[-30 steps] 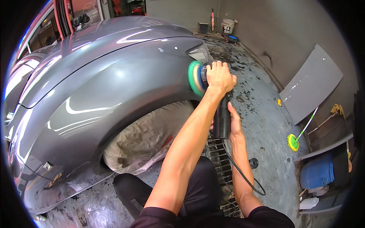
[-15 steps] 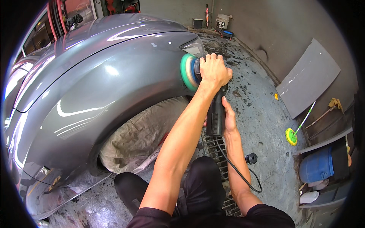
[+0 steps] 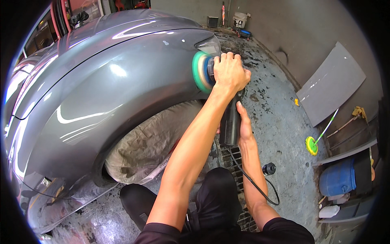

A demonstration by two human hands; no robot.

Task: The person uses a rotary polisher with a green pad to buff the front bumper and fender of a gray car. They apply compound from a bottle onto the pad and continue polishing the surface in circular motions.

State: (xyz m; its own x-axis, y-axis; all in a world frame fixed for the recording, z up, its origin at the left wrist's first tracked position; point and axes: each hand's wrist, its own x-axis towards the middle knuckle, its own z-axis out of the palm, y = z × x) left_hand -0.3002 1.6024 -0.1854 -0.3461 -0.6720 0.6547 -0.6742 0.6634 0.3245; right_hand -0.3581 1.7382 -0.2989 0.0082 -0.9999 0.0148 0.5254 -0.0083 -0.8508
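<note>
A black car polisher (image 3: 230, 126) with a green foam pad (image 3: 200, 72) is in both my hands. My left hand (image 3: 230, 73) is closed over its head, just behind the pad. Lower down, my right hand (image 3: 245, 122) wraps round the black body, its fingers partly hidden behind it. The pad rests against the grey car fender (image 3: 134, 75), close to the headlight (image 3: 209, 44). From the polisher's lower end a black cord (image 3: 256, 185) loops past my right forearm. A crinkled cloth cover (image 3: 142, 146) hides the wheel below the fender.
A floor grate (image 3: 233, 162) runs beneath my arms, with a small black round object (image 3: 269, 168) beside it. To the right are a green-yellow mop (image 3: 312, 145), a leaning grey panel (image 3: 333, 85) and a blue barrel (image 3: 338, 179). Far back stands a pale bucket (image 3: 239, 20).
The polisher's pad has shifted slightly upward along the fender, toward the headlight, with my left hand moving along. Both hands keep their hold. The view has shifted a little.
</note>
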